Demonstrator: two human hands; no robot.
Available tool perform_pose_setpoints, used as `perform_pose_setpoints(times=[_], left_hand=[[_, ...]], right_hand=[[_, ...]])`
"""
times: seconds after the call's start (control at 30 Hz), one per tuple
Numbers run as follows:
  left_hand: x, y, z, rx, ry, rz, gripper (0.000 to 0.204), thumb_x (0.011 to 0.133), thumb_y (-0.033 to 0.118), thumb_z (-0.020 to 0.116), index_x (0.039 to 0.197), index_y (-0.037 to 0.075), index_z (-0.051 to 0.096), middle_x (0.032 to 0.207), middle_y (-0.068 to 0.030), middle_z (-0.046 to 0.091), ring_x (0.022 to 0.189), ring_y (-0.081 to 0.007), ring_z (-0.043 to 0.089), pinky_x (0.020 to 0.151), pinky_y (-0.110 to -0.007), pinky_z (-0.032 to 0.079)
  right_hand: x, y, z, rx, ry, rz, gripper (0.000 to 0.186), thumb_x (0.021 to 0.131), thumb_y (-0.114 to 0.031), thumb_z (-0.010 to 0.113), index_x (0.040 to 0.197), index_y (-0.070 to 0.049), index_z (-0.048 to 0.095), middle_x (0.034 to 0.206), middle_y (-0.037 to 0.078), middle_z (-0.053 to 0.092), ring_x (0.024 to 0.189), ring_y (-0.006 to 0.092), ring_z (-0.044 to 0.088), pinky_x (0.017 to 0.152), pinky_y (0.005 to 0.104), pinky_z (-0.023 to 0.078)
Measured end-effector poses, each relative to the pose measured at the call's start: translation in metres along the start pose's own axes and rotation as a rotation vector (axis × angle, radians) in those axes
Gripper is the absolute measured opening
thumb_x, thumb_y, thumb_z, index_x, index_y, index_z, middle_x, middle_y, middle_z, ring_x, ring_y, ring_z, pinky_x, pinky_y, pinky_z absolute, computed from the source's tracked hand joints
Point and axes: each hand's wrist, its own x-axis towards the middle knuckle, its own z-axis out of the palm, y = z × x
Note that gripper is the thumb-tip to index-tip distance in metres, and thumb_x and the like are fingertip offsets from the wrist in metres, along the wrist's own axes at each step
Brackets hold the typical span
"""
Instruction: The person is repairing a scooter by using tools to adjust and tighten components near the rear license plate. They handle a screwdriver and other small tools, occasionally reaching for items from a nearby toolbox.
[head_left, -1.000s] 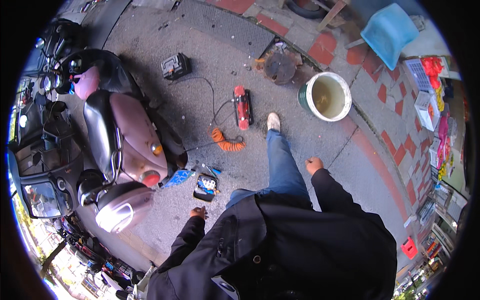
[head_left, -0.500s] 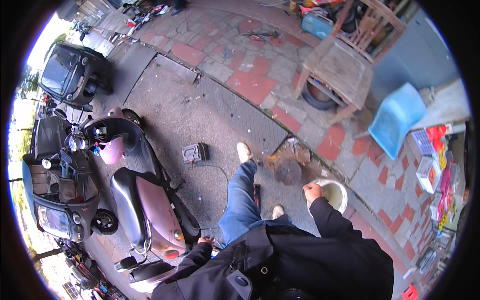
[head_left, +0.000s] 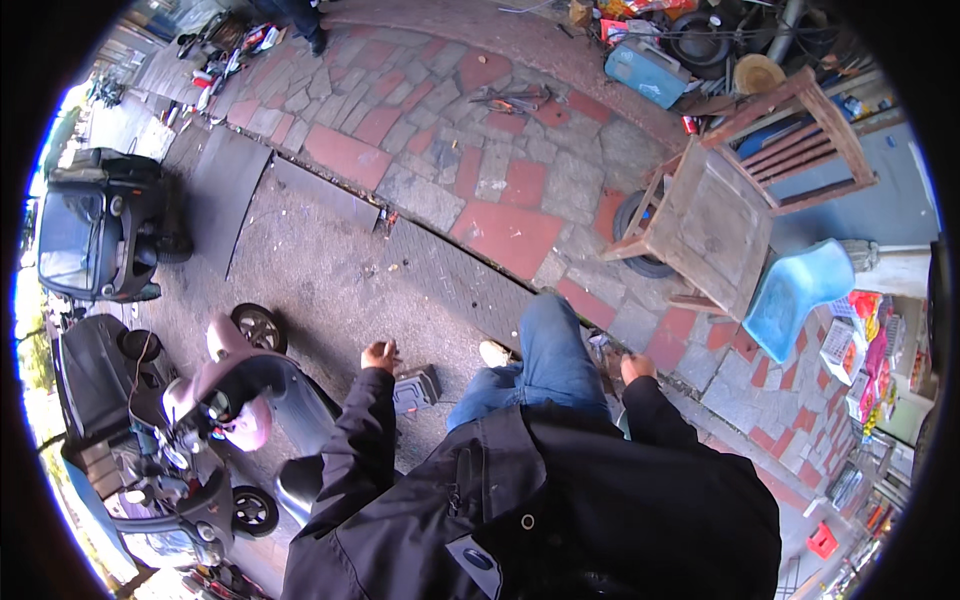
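My left hand [head_left: 380,355] hangs out ahead of me, its fingers loosely curled and a little apart, with nothing visible in it. Just beyond its sleeve, on the ground, is a dark grey tool case [head_left: 416,389]. Low on my right side, my right hand [head_left: 637,367] is closed like a fist, and no object shows in it. It is over the paving seam, beside some small debris [head_left: 604,350]. My jeans-clad legs [head_left: 550,350] are between the hands, one knee raised, with a light shoe [head_left: 495,354] showing.
A pink scooter [head_left: 232,365] stands at left, near dark three-wheeled vehicles [head_left: 100,228]. At right are a wooden chair [head_left: 715,230], a tire [head_left: 640,245] and a blue plastic seat [head_left: 800,300]. Metal plates [head_left: 450,270] line the red-grey paving. Another person's leg [head_left: 300,20] shows far off.
I have stepped forward; the scooter and case have shifted back toward me. My left hand has swung forward from beside the scooter. My right hand is no longer seen over the white bucket.
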Motion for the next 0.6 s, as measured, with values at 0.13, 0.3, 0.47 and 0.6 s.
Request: perform_pose_setpoints(times=[0.13,0.3,0.47,0.6], left_hand=[[0.093,0.09,-0.021,0.136,0.006,0.135,0.035,0.101,0.032,0.068,0.1,-0.003,0.065,0.086,-0.0123,0.073,0.066,-0.0216,0.072,0.057,-0.033,0.058],[0.205,0.091,-0.065,0.727,0.145,0.231,0.029,0.085,0.034,0.077,0.083,0.005,0.073,0.077,-0.009,0.076,0.069,-0.022,0.074,0.067,-0.037,0.06],[0.227,0.17,-0.042,1.061,0.03,-0.155,0.034,0.083,0.045,0.077,0.092,0.012,0.081,0.086,-0.0091,0.078,0.082,-0.0254,0.076,0.08,-0.039,0.06],[0.258,0.313,-0.018,0.823,0.034,-0.499,0.04,0.08,0.051,0.081,0.092,0.013,0.082,0.091,-0.0078,0.079,0.087,-0.0279,0.077,0.085,-0.038,0.059]], right_hand=[[0.079,-0.128,-0.023,0.029,-0.039,-0.013,0.043,0.087,-0.043,0.065,0.094,-0.002,0.077,0.095,0.025,0.073,0.096,0.0436,0.07,0.086,0.0503,0.055],[0.27,-0.252,-0.011,0.175,-0.031,-0.11,0.039,0.085,-0.039,0.07,0.091,-0.001,0.077,0.093,0.024,0.073,0.095,0.0421,0.071,0.085,0.0504,0.055],[0.42,-0.445,-0.088,0.246,-0.08,-0.149,0.035,0.083,-0.036,0.067,0.084,-0.001,0.075,0.084,0.026,0.07,0.087,0.0444,0.07,0.077,0.0499,0.055],[0.472,-0.623,-0.184,0.182,-0.058,-0.383,0.037,0.087,-0.036,0.063,0.081,0.0,0.072,0.083,0.027,0.068,0.084,0.0461,0.068,0.074,0.0523,0.053]])
